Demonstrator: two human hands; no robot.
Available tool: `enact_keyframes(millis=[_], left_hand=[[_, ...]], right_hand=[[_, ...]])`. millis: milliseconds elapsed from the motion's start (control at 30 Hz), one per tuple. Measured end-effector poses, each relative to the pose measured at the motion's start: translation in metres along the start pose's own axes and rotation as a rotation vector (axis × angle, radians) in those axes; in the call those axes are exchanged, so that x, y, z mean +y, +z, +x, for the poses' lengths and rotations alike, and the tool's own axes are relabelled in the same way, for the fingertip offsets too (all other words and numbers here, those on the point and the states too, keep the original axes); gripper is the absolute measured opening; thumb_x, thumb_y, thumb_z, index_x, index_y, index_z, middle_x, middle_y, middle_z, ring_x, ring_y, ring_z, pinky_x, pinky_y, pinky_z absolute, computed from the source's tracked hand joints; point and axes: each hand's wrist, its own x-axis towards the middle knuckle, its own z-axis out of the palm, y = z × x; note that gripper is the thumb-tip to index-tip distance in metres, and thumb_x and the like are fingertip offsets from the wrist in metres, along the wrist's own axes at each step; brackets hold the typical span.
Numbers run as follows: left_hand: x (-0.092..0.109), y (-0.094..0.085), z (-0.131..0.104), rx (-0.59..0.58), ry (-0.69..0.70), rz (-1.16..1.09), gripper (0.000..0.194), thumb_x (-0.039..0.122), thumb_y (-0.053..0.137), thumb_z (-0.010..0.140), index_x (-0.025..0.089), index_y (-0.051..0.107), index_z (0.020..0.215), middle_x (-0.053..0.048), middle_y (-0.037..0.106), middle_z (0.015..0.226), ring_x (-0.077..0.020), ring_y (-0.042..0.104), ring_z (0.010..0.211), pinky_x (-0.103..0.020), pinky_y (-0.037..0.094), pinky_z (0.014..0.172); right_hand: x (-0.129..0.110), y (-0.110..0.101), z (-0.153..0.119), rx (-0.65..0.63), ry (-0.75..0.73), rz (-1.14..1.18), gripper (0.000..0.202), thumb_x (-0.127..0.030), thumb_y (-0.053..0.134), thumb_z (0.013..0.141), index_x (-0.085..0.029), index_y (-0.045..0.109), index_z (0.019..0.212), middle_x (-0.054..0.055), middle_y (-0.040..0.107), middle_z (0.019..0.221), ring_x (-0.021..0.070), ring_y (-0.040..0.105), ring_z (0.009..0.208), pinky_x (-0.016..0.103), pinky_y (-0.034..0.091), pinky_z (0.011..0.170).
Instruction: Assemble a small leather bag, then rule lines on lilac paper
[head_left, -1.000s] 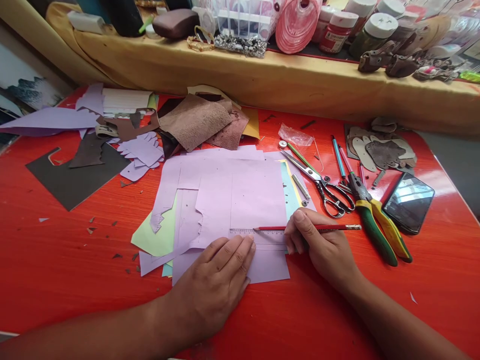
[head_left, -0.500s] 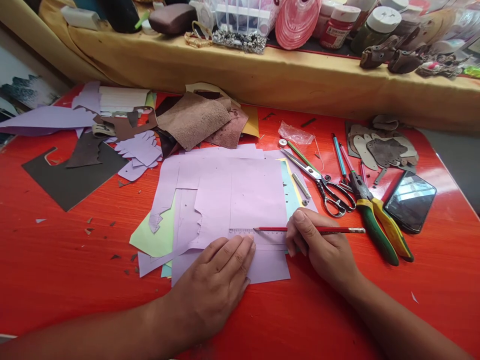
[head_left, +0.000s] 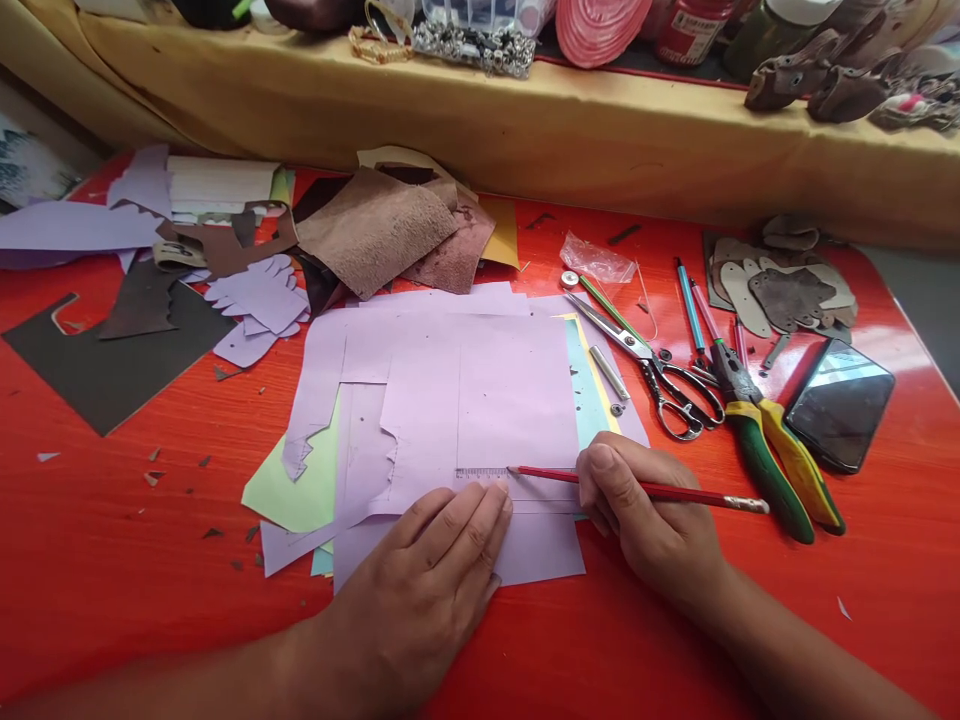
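A sheet of purple paper (head_left: 517,390) with cut-outs and thin pencil lines lies on a stack of coloured paper. Flat on its lower part is a clear ruler (head_left: 482,473), its scale marks visible. My left hand (head_left: 442,570) lies over the ruler's lower edge with fingers stretched out, pressing down. Between the thumb and fingers of my right hand (head_left: 649,515) is a red pencil (head_left: 705,495), held nearly level. Its tip meets the paper along the ruler's upper edge, just right of my left fingertips.
Scissors (head_left: 637,350), pliers (head_left: 750,420) and a phone (head_left: 840,405) lie to the right. Leather scraps (head_left: 382,230) are heaped behind the paper, purple offcuts (head_left: 259,295) at left. Several jars (head_left: 690,30) line the cloth-covered ledge (head_left: 337,110) at the back.
The pencil's rear end has tipped down toward me, while its tip stays by the ruler. My left hand keeps its place on the ruler. The camera view has shifted slightly.
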Motion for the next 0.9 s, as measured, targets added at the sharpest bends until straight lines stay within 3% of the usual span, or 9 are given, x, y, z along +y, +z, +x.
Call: enact_keyframes(millis=[233, 467, 900], left_hand=[[0.0, 0.0, 0.001, -0.002, -0.004, 0.009, 0.045, 0.022, 0.054, 0.107, 0.003, 0.061, 0.147, -0.018, 0.062, 0.154, -0.031, 0.053, 0.142, -0.045, 0.036, 0.121], [0.001, 0.001, 0.0, 0.007, -0.002, 0.029, 0.046, 0.021, 0.055, 0.106, 0.003, 0.061, 0.147, -0.019, 0.063, 0.153, -0.0316, 0.054, 0.141, -0.045, 0.039, 0.12], [0.002, 0.003, 0.001, 0.031, 0.005, 0.045, 0.045, 0.02, 0.053, 0.107, 0.0, 0.06, 0.146, -0.02, 0.063, 0.152, -0.0326, 0.054, 0.14, -0.047, 0.039, 0.117]], right_hand=[[0.005, 0.002, 0.0, 0.031, 0.108, 0.187, 0.051, -0.049, 0.054, 0.111, -0.021, 0.061, 0.07, -0.003, 0.047, 0.055, 0.011, 0.041, 0.043, 0.027, 0.033, 0.042], [0.012, -0.001, -0.004, 0.063, 0.073, 0.365, 0.048, -0.051, 0.058, 0.109, -0.02, 0.066, 0.073, -0.004, 0.045, 0.053, 0.0123, 0.047, 0.043, 0.028, 0.04, 0.045], [0.003, 0.002, 0.0, 0.042, 0.075, 0.291, 0.051, -0.055, 0.06, 0.107, -0.019, 0.064, 0.07, -0.005, 0.044, 0.052, 0.0124, 0.05, 0.044, 0.026, 0.042, 0.046]])
